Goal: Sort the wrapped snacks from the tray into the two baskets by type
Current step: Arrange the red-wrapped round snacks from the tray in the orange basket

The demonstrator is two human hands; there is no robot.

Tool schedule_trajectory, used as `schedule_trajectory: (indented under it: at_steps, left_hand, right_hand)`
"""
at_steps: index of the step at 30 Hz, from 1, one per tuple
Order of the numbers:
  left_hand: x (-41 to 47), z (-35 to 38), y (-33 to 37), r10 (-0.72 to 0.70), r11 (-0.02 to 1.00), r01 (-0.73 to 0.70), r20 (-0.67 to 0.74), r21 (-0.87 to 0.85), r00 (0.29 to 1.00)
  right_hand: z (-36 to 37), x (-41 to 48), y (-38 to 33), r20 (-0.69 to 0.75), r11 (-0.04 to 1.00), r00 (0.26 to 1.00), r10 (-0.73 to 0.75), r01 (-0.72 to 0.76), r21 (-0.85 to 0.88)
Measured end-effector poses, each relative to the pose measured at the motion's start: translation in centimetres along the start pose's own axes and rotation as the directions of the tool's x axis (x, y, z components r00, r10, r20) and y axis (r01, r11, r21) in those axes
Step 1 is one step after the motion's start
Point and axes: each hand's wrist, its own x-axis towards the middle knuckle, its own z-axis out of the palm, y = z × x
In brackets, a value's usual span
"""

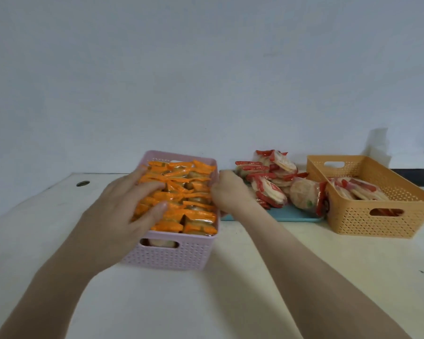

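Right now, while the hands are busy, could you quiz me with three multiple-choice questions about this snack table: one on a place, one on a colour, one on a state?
1. The blue tray lies:
A) between the pink basket and the orange basket
B) left of both baskets
C) inside the orange basket

2. The snacks filling the pink basket have wrappers that are:
A) red
B) green
C) orange

3. The left hand is:
A) curled into an empty fist
B) spread, with fingers on the snacks in the pink basket
C) resting on the table beside the baskets

Answers:
1 A: the tray's bare edge shows in the gap between the two baskets.
2 C: every wrapper in the pink basket is orange.
3 B: its spread fingers rest on top of the packed snacks.
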Motion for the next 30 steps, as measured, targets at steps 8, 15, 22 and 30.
schedule_trajectory:
  at_steps: [8, 15, 22, 30]
  left_hand:
    - [-0.7, 1.5, -4.9, -0.109, 0.936, 0.013, 0.253, 0.352, 0.961]
    - [0.4, 2.2, -8.7, -0.159, 0.939, 0.077, 0.224, 0.337, 0.961]
    - [4.5, 2.7, -10.6, -0.207, 0.942, 0.123, 0.254, 0.313, 0.945]
    - [7.8, 6.1, -7.9, -0.036, 0.942, -0.005, 0.118, 0.334, 0.992]
  right_hand:
    - [6.3, 3.4, -2.6, 0.046, 0.998, 0.999, -0.015, 0.018, -0.059]
    - [9.2, 6.2, -2.9, 0.165, 0.998, 0.986, -0.003, -0.008, 0.064]
    - [9.3, 7.3, 0.2, 0.166, 0.996, 0.985, -0.037, 0.050, -0.077]
    - [2.9, 7.2, 4.2, -0.107, 0.889, 0.973, -0.207, 0.141, -0.436]
